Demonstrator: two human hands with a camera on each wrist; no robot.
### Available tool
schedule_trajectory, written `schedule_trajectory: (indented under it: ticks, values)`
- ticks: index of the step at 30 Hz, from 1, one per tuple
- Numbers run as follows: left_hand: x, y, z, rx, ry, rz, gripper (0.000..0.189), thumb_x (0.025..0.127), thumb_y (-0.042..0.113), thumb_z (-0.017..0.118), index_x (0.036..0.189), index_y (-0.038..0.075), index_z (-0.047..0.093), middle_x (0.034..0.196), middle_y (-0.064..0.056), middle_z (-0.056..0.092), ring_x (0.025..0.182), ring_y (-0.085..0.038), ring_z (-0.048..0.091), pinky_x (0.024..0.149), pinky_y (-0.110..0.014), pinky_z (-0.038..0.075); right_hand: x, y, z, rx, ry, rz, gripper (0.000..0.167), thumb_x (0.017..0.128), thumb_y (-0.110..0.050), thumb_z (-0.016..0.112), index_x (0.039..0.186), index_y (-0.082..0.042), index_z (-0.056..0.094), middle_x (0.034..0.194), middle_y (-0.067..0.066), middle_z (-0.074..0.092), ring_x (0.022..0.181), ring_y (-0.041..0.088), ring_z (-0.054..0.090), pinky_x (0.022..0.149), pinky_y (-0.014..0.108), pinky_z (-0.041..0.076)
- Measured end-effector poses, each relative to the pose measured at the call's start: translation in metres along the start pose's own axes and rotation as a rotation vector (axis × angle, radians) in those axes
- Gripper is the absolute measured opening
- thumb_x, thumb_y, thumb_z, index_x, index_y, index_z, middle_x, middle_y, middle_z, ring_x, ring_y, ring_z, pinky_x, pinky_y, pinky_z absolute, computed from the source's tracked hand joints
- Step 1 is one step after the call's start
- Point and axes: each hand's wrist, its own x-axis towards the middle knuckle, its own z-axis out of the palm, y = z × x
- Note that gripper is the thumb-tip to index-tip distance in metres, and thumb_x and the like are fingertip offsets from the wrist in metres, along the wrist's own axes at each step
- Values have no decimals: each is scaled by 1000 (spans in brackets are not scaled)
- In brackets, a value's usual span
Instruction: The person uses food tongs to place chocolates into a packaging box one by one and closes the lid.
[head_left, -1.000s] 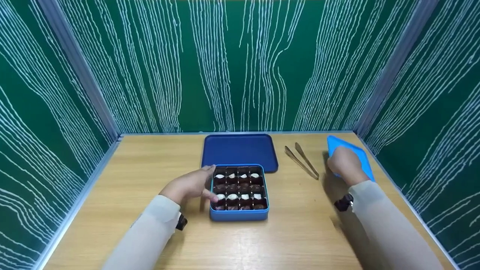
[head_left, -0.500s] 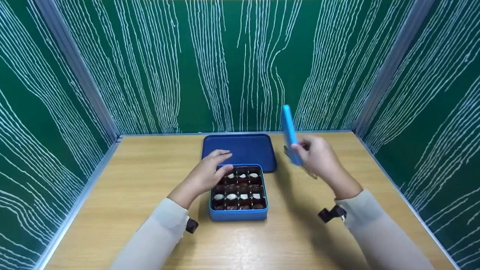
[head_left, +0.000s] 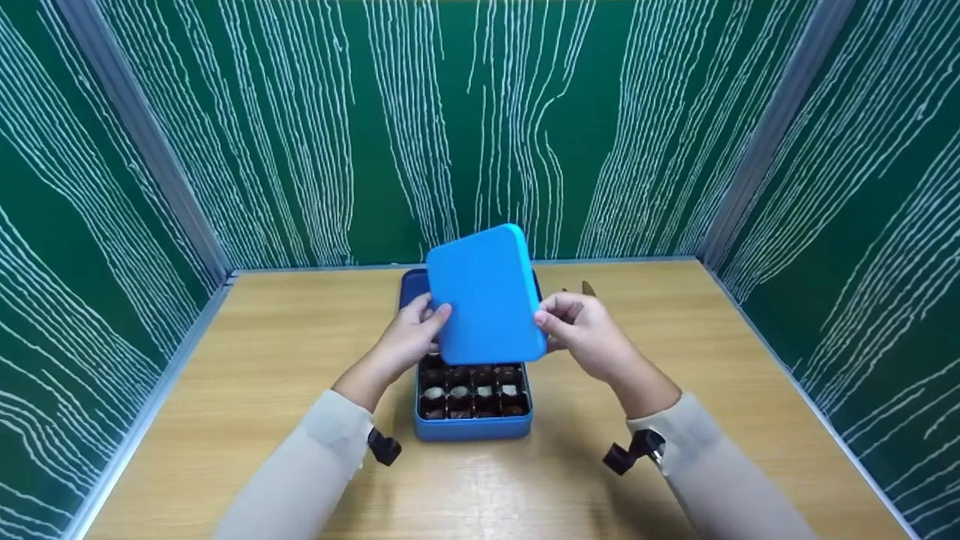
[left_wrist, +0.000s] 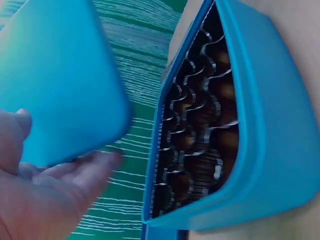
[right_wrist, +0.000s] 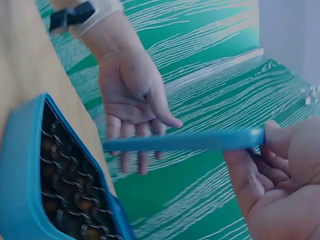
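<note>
My right hand pinches the right edge of a bright blue box lid, which is held tilted in the air. At the lid's left edge is my left hand, its fingers nearly straight below the lid and its thumb raised above, as the right wrist view shows. Under the lid stands a blue box with its top uncovered. Rows of dark and white-topped chocolates fill its divided insert; the lid covers the back rows in the head view. The left wrist view shows the lid beside the box.
Behind the box lies a dark blue tray, mostly hidden by the lid. The tips of metal tongs show past my right hand. Green walls with white lines enclose the wooden table on the back and sides.
My right hand has lifted the lid from the right side of the table and carried it left over the box. The left hand has risen from the box's side to the lid's left edge.
</note>
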Motion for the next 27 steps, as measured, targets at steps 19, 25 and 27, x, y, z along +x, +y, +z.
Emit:
schedule_trajectory:
  ticks: [19,25,27]
  values:
    - [-48,-28,-25,497,-120,-61,153,69,32,113,184,12,15,179,-18,48,159,-39,56,129,-57,52,0,62,16,-167,-122,211,78,108,-4,73,175,3,34,121,15,64,103,21,72,88,39,74]
    - [-49,-27,-20,571,-108,-75,150,69,35,112,184,12,18,189,-19,27,175,-44,29,138,-63,37,0,71,20,-335,-125,208,77,106,-11,78,171,6,42,112,12,70,88,18,72,77,34,70]
    - [-50,-28,-18,587,-109,-73,150,69,35,113,183,10,19,189,-22,23,175,-46,28,139,-64,35,0,73,21,-385,-134,206,73,105,-12,79,169,6,47,109,12,73,84,20,73,75,36,68]
